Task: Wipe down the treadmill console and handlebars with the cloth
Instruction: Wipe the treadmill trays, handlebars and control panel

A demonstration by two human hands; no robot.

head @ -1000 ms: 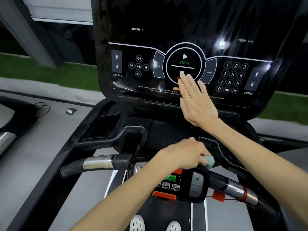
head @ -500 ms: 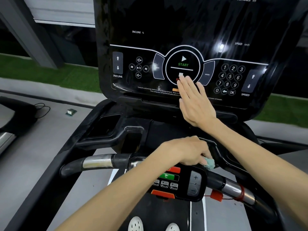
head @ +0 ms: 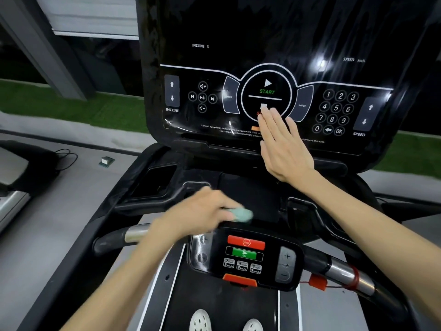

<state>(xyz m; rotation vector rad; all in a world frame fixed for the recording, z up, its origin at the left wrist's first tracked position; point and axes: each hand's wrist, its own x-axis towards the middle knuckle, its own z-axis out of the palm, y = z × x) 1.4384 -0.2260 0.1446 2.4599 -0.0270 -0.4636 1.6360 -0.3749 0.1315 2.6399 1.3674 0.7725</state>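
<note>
Left hand point(head: 202, 211) curled round cloth point(head: 241, 214), over recess point(head: 253, 194) above handlebar panel point(head: 245, 256); bunched for scrubbing, likely. Right hand point(head: 282, 146) spread flat on console point(head: 262, 56) lower edge, probably bracing it.

Noted at nine o'clock: small box point(head: 106, 161) on grey floor point(head: 62, 201), looped black cable point(head: 67, 156) just left of it, near neighbouring machine point(head: 26, 161). Green turf strip point(head: 71, 108) at ten o'clock. White perforated shoes point(head: 201, 320) at six o'clock.
</note>
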